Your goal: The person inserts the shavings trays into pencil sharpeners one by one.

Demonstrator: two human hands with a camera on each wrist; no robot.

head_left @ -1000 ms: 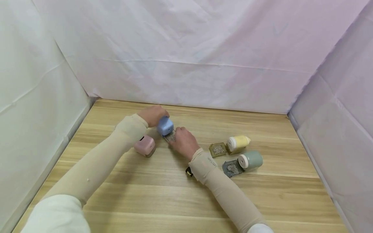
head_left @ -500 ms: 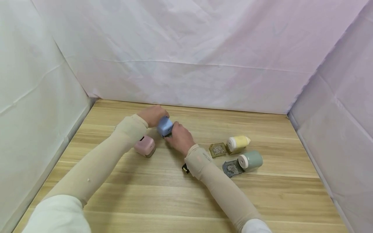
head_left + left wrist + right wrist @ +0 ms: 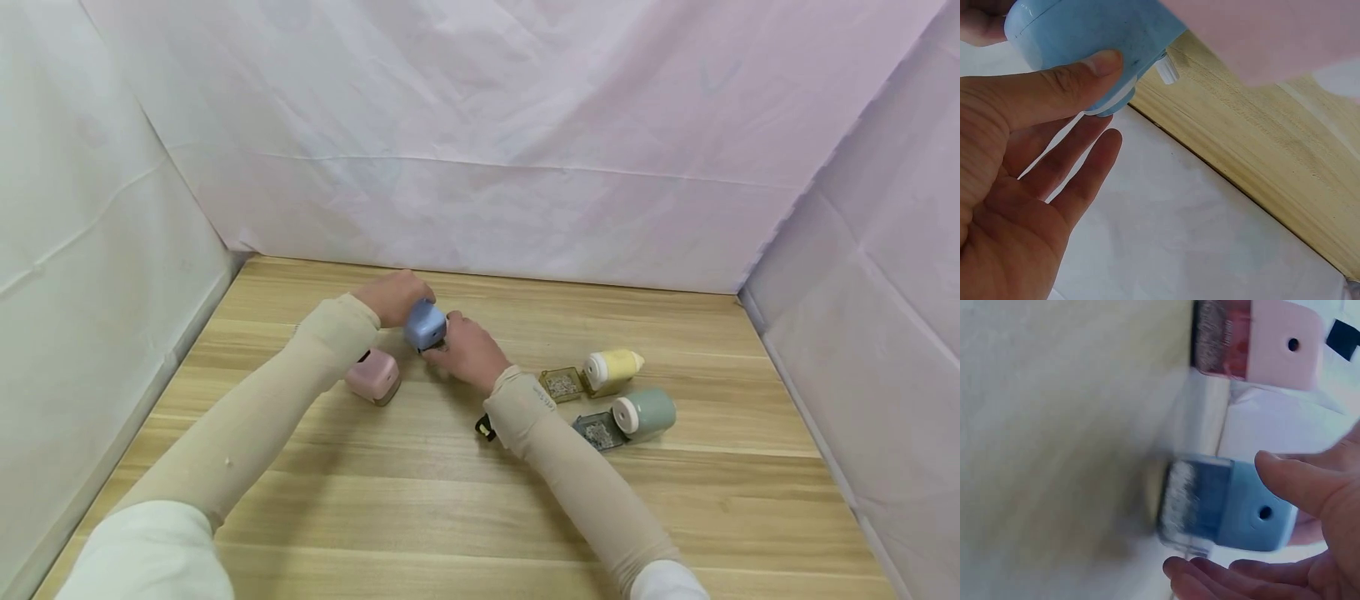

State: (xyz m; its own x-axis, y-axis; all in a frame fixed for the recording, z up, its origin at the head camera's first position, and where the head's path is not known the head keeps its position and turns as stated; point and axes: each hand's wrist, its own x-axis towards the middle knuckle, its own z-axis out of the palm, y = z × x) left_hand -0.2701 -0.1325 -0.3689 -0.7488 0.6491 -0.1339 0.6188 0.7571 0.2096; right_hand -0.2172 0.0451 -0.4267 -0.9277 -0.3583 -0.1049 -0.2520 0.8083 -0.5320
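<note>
A blue pencil sharpener point(image 3: 425, 325) is held just above the wooden table point(image 3: 450, 517) at the back middle. My left hand point(image 3: 393, 296) grips its far end, with the thumb point(image 3: 1054, 87) pressed on the blue body point(image 3: 1091, 37). My right hand point(image 3: 465, 350) closes round the near end from the right. In the right wrist view its thumb point(image 3: 1291, 478) and fingers point(image 3: 1210, 575) lie on either side of the blue sharpener point(image 3: 1241, 509), whose clear drawer of shavings point(image 3: 1188, 500) sits pushed into the body.
A pink sharpener point(image 3: 372, 377) lies just left of my hands. To the right lie a yellow sharpener point(image 3: 613, 369) with its drawer point(image 3: 561, 385) pulled out and a green one point(image 3: 645, 414) with its drawer point(image 3: 596, 433) out. White cloth walls point(image 3: 480, 167) enclose the table.
A second ago my right hand held the shavings drawer out of the blue sharpener. It has since pushed the drawer in and moved up against the sharpener. My left hand stayed put.
</note>
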